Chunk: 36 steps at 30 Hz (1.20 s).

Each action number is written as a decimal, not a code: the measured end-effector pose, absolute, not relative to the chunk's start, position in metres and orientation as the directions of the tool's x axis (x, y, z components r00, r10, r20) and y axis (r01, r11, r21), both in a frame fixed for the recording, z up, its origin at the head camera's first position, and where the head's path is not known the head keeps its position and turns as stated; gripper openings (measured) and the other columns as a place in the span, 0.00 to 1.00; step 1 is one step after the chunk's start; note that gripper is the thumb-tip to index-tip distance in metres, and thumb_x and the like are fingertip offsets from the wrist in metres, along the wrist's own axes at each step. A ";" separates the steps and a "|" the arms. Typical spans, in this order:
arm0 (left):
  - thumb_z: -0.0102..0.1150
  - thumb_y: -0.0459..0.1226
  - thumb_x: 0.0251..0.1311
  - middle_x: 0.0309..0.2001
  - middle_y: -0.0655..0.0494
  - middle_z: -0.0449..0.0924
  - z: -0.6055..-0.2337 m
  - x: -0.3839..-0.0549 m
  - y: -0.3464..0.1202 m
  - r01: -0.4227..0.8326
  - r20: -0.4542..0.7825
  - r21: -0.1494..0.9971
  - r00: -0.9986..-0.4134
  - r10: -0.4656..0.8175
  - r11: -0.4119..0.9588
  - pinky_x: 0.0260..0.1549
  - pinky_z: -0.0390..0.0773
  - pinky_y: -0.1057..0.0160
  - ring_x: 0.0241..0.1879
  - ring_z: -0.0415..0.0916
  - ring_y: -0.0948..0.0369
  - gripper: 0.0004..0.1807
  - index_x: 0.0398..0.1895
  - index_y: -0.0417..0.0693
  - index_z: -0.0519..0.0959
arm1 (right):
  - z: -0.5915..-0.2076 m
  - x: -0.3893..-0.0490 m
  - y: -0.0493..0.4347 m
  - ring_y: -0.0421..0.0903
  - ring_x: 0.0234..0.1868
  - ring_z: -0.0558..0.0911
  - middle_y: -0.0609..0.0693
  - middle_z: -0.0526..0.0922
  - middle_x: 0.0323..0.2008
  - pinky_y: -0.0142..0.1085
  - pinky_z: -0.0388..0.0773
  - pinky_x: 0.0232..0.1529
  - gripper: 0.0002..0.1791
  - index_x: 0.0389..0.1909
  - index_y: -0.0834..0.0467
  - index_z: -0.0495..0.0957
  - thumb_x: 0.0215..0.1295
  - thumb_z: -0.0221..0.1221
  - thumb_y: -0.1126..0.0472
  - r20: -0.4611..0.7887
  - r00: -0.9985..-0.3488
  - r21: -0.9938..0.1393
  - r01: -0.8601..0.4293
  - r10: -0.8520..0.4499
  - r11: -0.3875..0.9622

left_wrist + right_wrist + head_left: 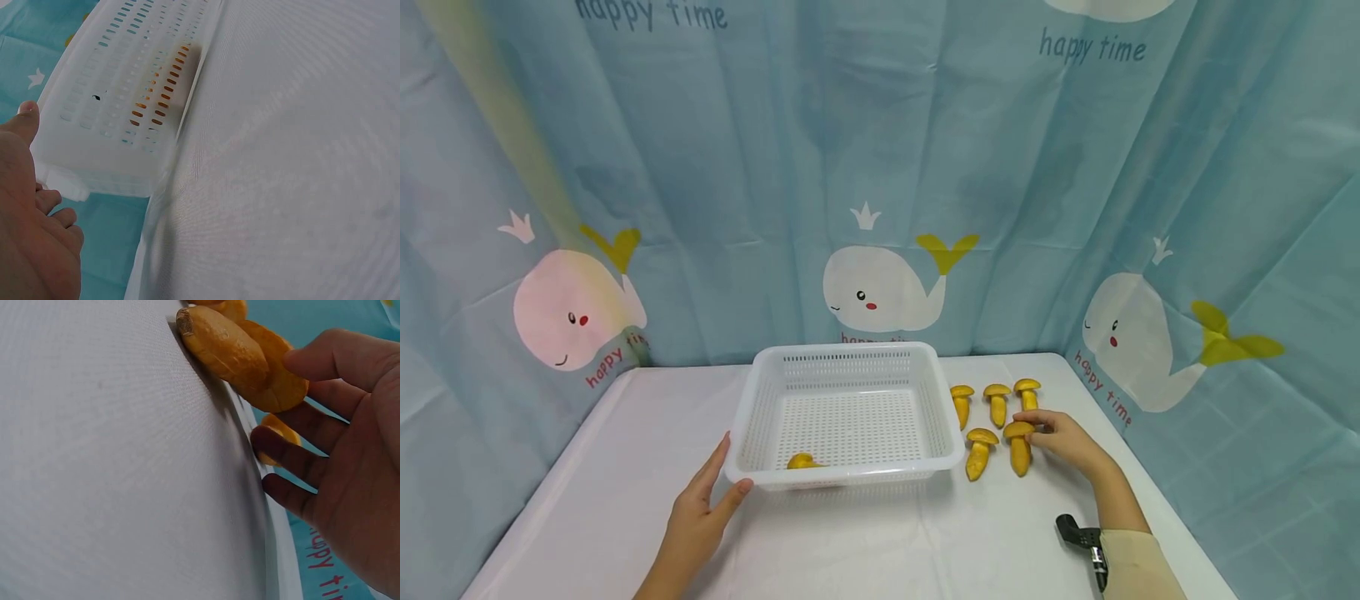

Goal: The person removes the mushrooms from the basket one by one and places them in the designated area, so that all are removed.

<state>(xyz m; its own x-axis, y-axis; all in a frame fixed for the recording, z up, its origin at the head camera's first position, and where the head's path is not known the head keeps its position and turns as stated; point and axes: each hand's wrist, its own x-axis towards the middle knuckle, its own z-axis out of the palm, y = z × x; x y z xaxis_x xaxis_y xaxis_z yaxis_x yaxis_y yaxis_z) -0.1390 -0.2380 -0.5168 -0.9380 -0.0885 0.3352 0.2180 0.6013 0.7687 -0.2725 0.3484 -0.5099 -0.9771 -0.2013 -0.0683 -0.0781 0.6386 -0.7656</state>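
A white plastic basket (850, 477) with slotted walls stands on the table, and one yellow-brown mushroom (803, 461) lies inside near its front wall. My left hand (697, 510) rests at the basket's front left corner, its fingers along the left side and its thumb at the front rim. In the left wrist view the thumb (26, 119) is beside the basket wall (94, 150). My right hand (1063, 437) pinches the cap of the front right mushroom (1019, 450). In the right wrist view, the thumb (306, 362) presses on that mushroom's cap (275, 387), with the other fingers behind and below.
Another mushroom (980, 454) lies left of the pinched one. Behind them is a row of mushrooms (997, 404), the leftmost partly hidden by the basket. A white cloth covers the table (865, 550). Blue whale-print curtains (760, 208) enclose the back and sides.
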 end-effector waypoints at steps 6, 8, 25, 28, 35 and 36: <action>0.65 0.44 0.69 0.80 0.54 0.53 -0.516 -0.138 -0.238 0.214 0.330 0.769 -0.940 -0.088 0.602 0.57 0.52 0.90 0.77 0.54 0.51 0.44 0.82 0.62 0.53 | -0.511 -0.271 0.349 0.65 0.69 0.71 0.61 0.79 0.63 0.63 0.68 0.69 0.21 0.64 0.58 0.79 0.71 0.61 0.62 -0.072 -0.974 -0.766 -0.085 -0.216 0.638; 0.65 0.44 0.69 0.80 0.53 0.53 -0.516 -0.138 -0.238 0.215 0.331 0.767 -0.940 -0.086 0.605 0.57 0.51 0.90 0.76 0.56 0.42 0.44 0.82 0.63 0.53 | -0.512 -0.270 0.348 0.65 0.69 0.71 0.61 0.79 0.63 0.63 0.69 0.68 0.21 0.64 0.58 0.79 0.71 0.61 0.62 -0.080 -0.973 -0.763 -0.080 -0.217 0.641; 0.65 0.46 0.69 0.80 0.56 0.54 -0.516 -0.138 -0.237 0.214 0.335 0.771 -0.937 -0.095 0.600 0.57 0.52 0.90 0.77 0.55 0.49 0.44 0.82 0.69 0.52 | -0.507 -0.271 0.348 0.62 0.68 0.72 0.58 0.80 0.63 0.61 0.69 0.69 0.23 0.66 0.59 0.78 0.71 0.62 0.60 -0.096 -0.973 -0.767 -0.062 -0.210 0.639; 0.65 0.47 0.68 0.80 0.55 0.53 -0.515 -0.138 -0.237 0.196 0.315 0.775 -0.944 -0.099 0.600 0.57 0.51 0.90 0.76 0.56 0.41 0.44 0.82 0.69 0.51 | -0.506 -0.270 0.348 0.62 0.68 0.72 0.58 0.79 0.63 0.61 0.69 0.69 0.24 0.66 0.58 0.77 0.71 0.63 0.59 -0.099 -0.973 -0.761 -0.060 -0.208 0.646; 0.65 0.48 0.68 0.80 0.56 0.53 -0.514 -0.138 -0.238 0.176 0.294 0.779 -0.950 -0.103 0.602 0.61 0.54 0.85 0.76 0.57 0.40 0.44 0.82 0.68 0.52 | -0.486 -0.264 0.343 0.66 0.71 0.67 0.61 0.76 0.67 0.67 0.64 0.69 0.25 0.67 0.55 0.77 0.71 0.63 0.55 -0.067 -0.977 -0.691 -0.100 -0.202 0.716; 0.65 0.48 0.68 0.80 0.56 0.53 -0.515 -0.138 -0.238 0.182 0.298 0.780 -0.949 -0.100 0.598 0.61 0.54 0.86 0.76 0.56 0.41 0.44 0.82 0.69 0.52 | -0.482 -0.263 0.341 0.67 0.71 0.67 0.61 0.75 0.67 0.68 0.63 0.69 0.25 0.68 0.54 0.77 0.71 0.63 0.54 -0.052 -0.977 -0.682 -0.118 -0.208 0.722</action>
<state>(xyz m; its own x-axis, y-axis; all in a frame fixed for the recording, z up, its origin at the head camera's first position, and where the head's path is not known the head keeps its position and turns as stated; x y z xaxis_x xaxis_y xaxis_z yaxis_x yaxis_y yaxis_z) -0.1383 -0.2384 -0.5147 -0.9493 -0.1005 0.2979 0.1816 0.5984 0.7804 -0.2630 0.3414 -0.4818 -0.9767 -0.2084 -0.0521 -0.1177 0.7220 -0.6818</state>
